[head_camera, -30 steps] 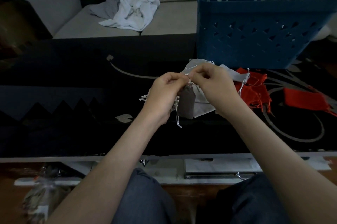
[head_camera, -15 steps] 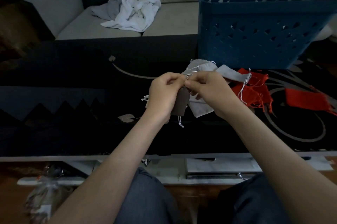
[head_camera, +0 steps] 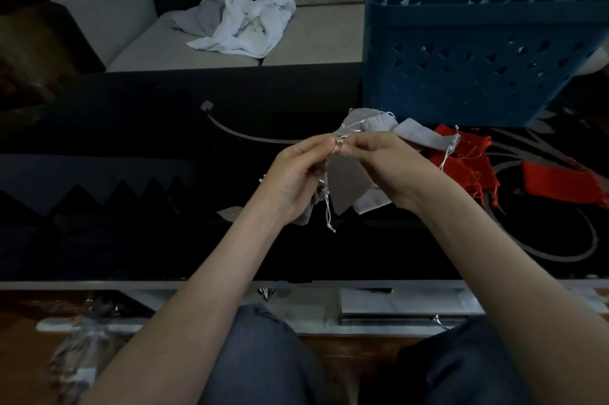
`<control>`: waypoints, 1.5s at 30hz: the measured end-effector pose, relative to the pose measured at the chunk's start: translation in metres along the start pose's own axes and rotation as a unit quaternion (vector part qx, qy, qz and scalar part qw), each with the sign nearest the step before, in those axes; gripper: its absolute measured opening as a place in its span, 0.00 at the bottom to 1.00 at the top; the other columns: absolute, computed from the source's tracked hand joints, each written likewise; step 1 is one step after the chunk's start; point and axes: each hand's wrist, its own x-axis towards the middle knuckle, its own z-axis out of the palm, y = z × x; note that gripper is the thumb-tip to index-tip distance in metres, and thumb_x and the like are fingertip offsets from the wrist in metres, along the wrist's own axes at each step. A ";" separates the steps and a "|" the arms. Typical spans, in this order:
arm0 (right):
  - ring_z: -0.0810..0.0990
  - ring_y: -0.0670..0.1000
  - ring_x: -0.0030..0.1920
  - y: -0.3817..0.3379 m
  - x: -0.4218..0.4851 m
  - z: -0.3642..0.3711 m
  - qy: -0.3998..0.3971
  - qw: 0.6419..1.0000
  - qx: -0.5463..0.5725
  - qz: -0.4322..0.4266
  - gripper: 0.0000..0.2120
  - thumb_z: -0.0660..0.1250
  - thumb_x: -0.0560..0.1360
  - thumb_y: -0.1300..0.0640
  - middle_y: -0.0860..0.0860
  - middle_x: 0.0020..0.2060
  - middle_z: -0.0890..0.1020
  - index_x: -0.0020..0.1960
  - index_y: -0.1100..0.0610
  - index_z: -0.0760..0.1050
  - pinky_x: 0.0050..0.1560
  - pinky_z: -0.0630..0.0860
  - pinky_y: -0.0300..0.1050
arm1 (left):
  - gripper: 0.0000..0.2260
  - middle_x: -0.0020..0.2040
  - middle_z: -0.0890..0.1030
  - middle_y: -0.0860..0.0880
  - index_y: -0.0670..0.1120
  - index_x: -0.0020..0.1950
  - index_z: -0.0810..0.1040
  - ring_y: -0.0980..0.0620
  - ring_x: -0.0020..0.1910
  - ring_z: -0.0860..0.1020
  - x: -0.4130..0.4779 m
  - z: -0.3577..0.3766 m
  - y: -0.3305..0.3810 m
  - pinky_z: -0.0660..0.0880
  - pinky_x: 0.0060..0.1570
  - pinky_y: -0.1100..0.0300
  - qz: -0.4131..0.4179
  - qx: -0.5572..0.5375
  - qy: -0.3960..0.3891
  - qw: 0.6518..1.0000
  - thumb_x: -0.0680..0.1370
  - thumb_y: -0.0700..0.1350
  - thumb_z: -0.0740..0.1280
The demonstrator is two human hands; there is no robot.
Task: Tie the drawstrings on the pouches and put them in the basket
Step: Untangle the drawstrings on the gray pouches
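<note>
Together, left hand [head_camera: 293, 174] and right hand [head_camera: 389, 167] pinch the white drawstring [head_camera: 328, 216] of a small grey fabric pouch [head_camera: 344, 185], fingers [head_camera: 316, 145] curled; blue perforated plastic basket [head_camera: 461, 68] stands far right.

Bare left hand [head_camera: 296, 174], right hand [head_camera: 387, 167] and forearms [head_camera: 204, 289]; trousers [head_camera: 263, 358], perhaps grey-blue denim.

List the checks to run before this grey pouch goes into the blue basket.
1. Grip: left hand and right hand pinch the drawstring at the neck of the grey pouch: ok.
2. Knot finished: cannot tell, fingers cover it.
3. Loose string end hangs free: ok.
4. Blue basket upright, top open: ok.
5. Table cleared of pouches: not ok, other grey pouches and red pouches lie there.
</note>
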 end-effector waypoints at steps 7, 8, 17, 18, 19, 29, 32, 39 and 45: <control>0.72 0.45 0.36 -0.002 -0.004 -0.007 -0.066 0.995 0.078 0.017 0.09 0.58 0.80 0.62 0.54 0.38 0.75 0.54 0.65 0.74 0.35 0.71 0.33 | 0.12 0.36 0.81 0.52 0.44 0.39 0.81 0.59 0.38 0.78 -0.002 -0.003 0.007 0.73 0.42 0.68 0.043 0.057 -0.082 0.994 0.77 0.35 0.62; 0.72 0.46 0.36 -0.001 -0.004 -0.009 -0.073 0.994 0.075 0.014 0.11 0.58 0.80 0.62 0.54 0.38 0.74 0.58 0.68 0.73 0.36 0.70 0.33 | 0.11 0.36 0.81 0.52 0.43 0.39 0.80 0.58 0.39 0.78 -0.003 -0.003 0.009 0.73 0.43 0.68 0.055 0.082 -0.089 0.991 0.78 0.35 0.62; 0.71 0.40 0.31 -0.002 -0.008 -0.025 -0.082 0.996 -0.014 -0.044 0.08 0.61 0.78 0.61 0.44 0.30 0.76 0.43 0.57 0.77 0.35 0.68 0.35 | 0.05 0.37 0.80 0.54 0.44 0.43 0.80 0.58 0.40 0.77 -0.003 -0.001 0.025 0.73 0.45 0.67 0.128 0.295 -0.072 0.944 0.75 0.35 0.68; 0.71 0.39 0.30 -0.002 -0.009 -0.025 -0.080 0.995 -0.020 -0.048 0.08 0.61 0.78 0.61 0.45 0.31 0.77 0.43 0.57 0.77 0.34 0.67 0.34 | 0.05 0.37 0.80 0.54 0.45 0.42 0.80 0.58 0.40 0.77 -0.003 -0.002 0.028 0.73 0.44 0.67 0.130 0.322 -0.073 0.935 0.75 0.35 0.69; 0.71 0.39 0.30 -0.002 -0.010 -0.025 -0.073 0.996 -0.024 -0.050 0.08 0.61 0.78 0.61 0.46 0.32 0.77 0.43 0.57 0.78 0.34 0.67 0.33 | 0.05 0.37 0.80 0.53 0.46 0.42 0.80 0.57 0.40 0.77 -0.002 -0.001 0.032 0.74 0.44 0.67 0.130 0.343 -0.074 0.927 0.75 0.36 0.69; 0.72 0.38 0.32 -0.006 -0.011 -0.027 -0.036 0.994 -0.086 -0.064 0.06 0.66 0.76 0.59 0.43 0.32 0.77 0.41 0.54 0.78 0.33 0.67 0.30 | 0.03 0.41 0.83 0.45 0.45 0.43 0.82 0.52 0.44 0.80 -0.003 0.001 0.033 0.77 0.48 0.61 0.125 0.361 -0.058 0.922 0.74 0.37 0.71; 0.73 0.37 0.33 -0.007 -0.012 -0.026 -0.028 0.986 -0.137 -0.091 0.05 0.67 0.76 0.57 0.45 0.34 0.78 0.41 0.53 0.78 0.34 0.67 0.27 | 0.04 0.40 0.83 0.50 0.44 0.44 0.82 0.55 0.44 0.81 -0.004 0.000 0.030 0.75 0.47 0.66 0.101 0.317 -0.048 0.942 0.74 0.36 0.69; 0.74 0.38 0.35 -0.007 -0.010 -0.023 -0.019 0.987 -0.132 -0.089 0.04 0.68 0.75 0.57 0.45 0.35 0.79 0.42 0.52 0.79 0.35 0.69 0.30 | 0.05 0.41 0.83 0.49 0.42 0.47 0.82 0.57 0.42 0.81 -0.003 0.002 0.025 0.74 0.45 0.67 0.110 0.289 -0.028 0.950 0.77 0.36 0.67; 0.73 0.36 0.31 -0.009 -0.011 -0.017 0.018 0.988 -0.120 -0.100 0.03 0.67 0.76 0.60 0.48 0.35 0.79 0.46 0.57 0.80 0.32 0.68 0.27 | 0.06 0.37 0.83 0.53 0.42 0.45 0.81 0.59 0.40 0.80 -0.001 0.006 0.016 0.74 0.42 0.68 0.115 0.262 0.001 0.958 0.78 0.36 0.65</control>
